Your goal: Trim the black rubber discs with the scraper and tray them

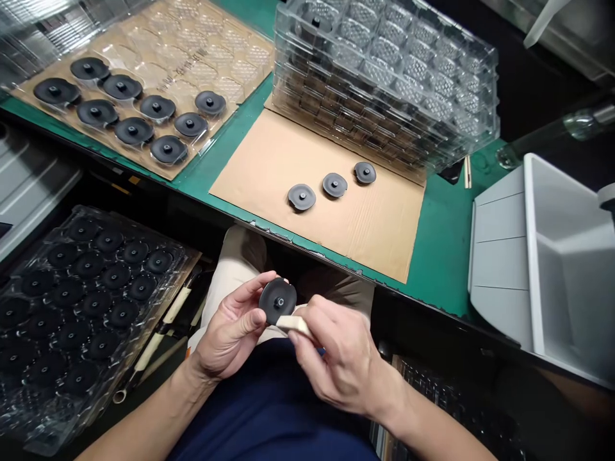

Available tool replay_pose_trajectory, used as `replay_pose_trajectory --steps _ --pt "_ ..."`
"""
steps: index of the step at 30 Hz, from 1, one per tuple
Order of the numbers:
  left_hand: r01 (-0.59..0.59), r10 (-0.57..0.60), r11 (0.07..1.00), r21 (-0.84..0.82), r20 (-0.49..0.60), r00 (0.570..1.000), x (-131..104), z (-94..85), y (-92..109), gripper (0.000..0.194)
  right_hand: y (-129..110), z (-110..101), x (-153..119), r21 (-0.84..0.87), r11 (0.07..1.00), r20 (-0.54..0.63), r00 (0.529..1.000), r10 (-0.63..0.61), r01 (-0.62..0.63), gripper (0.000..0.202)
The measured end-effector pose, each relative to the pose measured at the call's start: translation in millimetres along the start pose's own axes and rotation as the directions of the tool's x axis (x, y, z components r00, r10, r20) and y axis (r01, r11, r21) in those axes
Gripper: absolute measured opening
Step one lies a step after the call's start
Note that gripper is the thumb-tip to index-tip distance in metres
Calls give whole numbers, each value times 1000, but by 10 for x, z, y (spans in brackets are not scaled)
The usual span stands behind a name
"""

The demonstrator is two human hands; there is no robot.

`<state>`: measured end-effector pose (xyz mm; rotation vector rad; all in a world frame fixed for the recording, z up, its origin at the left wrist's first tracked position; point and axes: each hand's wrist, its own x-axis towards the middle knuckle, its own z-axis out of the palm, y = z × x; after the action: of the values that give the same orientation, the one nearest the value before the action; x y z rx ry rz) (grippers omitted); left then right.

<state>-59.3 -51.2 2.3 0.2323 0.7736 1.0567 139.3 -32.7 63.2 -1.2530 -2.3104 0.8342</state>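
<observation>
Between the fingers and thumb of my left hand [234, 330] is a round black disc part [278, 296] with a small raised hub, held over my lap. My right hand [336, 352] is closed around a small cream-coloured block [294, 324]; its front end meets the lower edge of the disc. What the block is made of, I cannot tell. Beyond my hands, three similar black parts [302, 197] lie in a slanting row on a flat cardboard sheet [250, 166].
On the green bench [444, 246], a clear tray [230, 64] at the left carries several black parts. Stacked clear trays [384, 83] stand at the back, and a grey bin [502, 256] sits at the right. Lower left is another filled tray [91, 301].
</observation>
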Motion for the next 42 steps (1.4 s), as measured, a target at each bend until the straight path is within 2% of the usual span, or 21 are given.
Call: replay_pose_trajectory --steps 4,8,13,18,22,25,29,30,31,33,34,36,39,42 --pt "48 -48 999 3 39 998 -9 8 6 48 17 -22 -21 -44 998 -65 997 34 -37 16" --pt "72 -72 997 -13 38 997 -20 -1 3 44 44 -32 -33 -45 997 41 998 -55 57 17" --pt "170 -169 985 -19 38 985 -15 -38 -6 42 115 -44 -15 -176 984 -31 999 -39 33 18" --pt "254 -255 967 27 42 966 6 -74 -14 45 120 -47 4 -258 960 17 994 -106 107 17" --pt "324 -326 945 35 119 938 19 -81 -90 41 100 -65 27 -309 937 66 986 -152 165 20" --pt "383 -373 923 -35 158 914 16 -81 -197 36 100 -82 77 -336 900 146 959 -241 277 21" --pt "457 -431 882 -117 196 881 6 -92 -266 41 127 -92 166 -284 845 227 888 -401 454 26" --pt "449 -420 883 -135 200 885 8 -95 -252 41 137 -90 177 -275 850 212 890 -403 450 26" --pt "422 -392 893 -154 193 900 12 -98 -227 39 144 -84 179 -275 871 170 913 -372 406 23" --pt "310 -289 935 -172 137 947 26 -93 -155 39 144 -61 154 -260 942 41 977 -210 214 18" --pt "234 -222 959 -160 91 971 33 -84 -119 45 130 -44 132 -218 971 -9 994 -107 102 20" --pt "97 -96 992 -83 16 995 43 -51 -65 57 68 -4 85 -90 994 -36 998 51 -54 24" --pt "-44 45 995 88 -18 999 33 27 -42 59 -91 48 53 56 994 -40 994 97 -95 19" --pt "-172 181 961 215 -23 983 -1 110 -20 55 -229 62 65 39 998 -138 989 51 -46 14"
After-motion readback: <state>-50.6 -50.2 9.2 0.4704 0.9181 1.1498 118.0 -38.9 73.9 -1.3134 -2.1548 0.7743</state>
